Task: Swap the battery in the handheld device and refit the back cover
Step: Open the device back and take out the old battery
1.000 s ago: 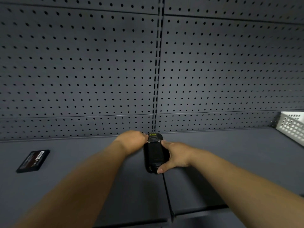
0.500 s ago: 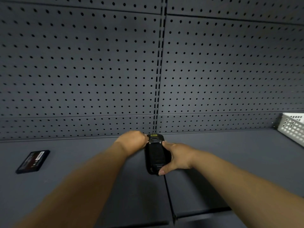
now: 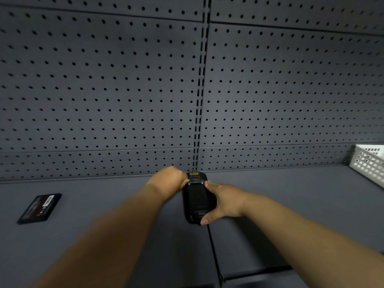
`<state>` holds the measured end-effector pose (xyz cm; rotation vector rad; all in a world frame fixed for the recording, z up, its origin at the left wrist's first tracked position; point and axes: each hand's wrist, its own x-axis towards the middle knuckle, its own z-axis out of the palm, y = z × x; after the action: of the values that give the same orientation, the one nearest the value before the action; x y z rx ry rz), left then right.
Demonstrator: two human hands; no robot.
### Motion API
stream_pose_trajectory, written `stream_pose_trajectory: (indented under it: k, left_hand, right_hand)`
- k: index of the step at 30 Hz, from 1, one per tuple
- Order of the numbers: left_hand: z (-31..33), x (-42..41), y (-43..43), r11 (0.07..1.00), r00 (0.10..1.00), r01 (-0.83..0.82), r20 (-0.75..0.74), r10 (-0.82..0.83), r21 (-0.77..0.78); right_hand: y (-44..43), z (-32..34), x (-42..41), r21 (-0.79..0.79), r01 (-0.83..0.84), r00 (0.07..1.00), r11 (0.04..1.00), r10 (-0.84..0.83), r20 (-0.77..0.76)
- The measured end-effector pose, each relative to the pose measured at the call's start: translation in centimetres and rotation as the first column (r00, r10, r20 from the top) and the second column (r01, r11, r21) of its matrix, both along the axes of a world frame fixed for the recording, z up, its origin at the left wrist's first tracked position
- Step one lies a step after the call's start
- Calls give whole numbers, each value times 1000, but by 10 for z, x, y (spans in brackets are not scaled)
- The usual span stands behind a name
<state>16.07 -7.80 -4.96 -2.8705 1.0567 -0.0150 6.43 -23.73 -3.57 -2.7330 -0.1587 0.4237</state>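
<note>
A black handheld device (image 3: 196, 197) lies back-up on the dark shelf, near the pegboard wall, its back cover in place. My left hand (image 3: 169, 179) grips its top left corner, fingers hidden behind the hand. My right hand (image 3: 221, 202) clasps its right side, thumb at the bottom end and a finger near the top screws. A flat black battery (image 3: 39, 208) with a label lies apart on the shelf at the far left.
A white perforated basket (image 3: 368, 163) stands at the far right of the shelf. A grey pegboard wall (image 3: 124, 90) rises directly behind the device. A seam (image 3: 214, 254) between shelf panels runs toward me from under the device.
Both hands stay on the device in much the same hold. My right thumb has slid slightly along its lower end.
</note>
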Motion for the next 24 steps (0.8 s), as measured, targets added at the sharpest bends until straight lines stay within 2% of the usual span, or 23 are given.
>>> stream_pose_trajectory:
  k: [3,6,10,13,16,24]
  left_hand:
    - [-4,-3,4,995,999,-20,-34,17,-93]
    - [-10,-10,17,979,987,-36,-160,4,-200]
    - [-13,-28,30,969,956,-41,-292,-32,-242]
    - [-15,-34,36,969,926,-34,-373,-61,-244]
    - [-17,-36,37,978,924,-24,-377,-57,-207]
    - [-18,-41,32,978,947,-39,-320,-29,-204]
  right_hand:
    - [0,2,2,4,-17,1000,1000,17,-23]
    - [-2,6,7,-3,-19,998,1000,19,-60]
    - [2,9,17,-121,2,1000,993,-1,9]
    - [9,10,23,-188,-30,999,982,27,-21]
    - [12,14,27,-229,-44,998,972,35,-44]
    - [19,15,33,-178,41,998,983,-32,52]
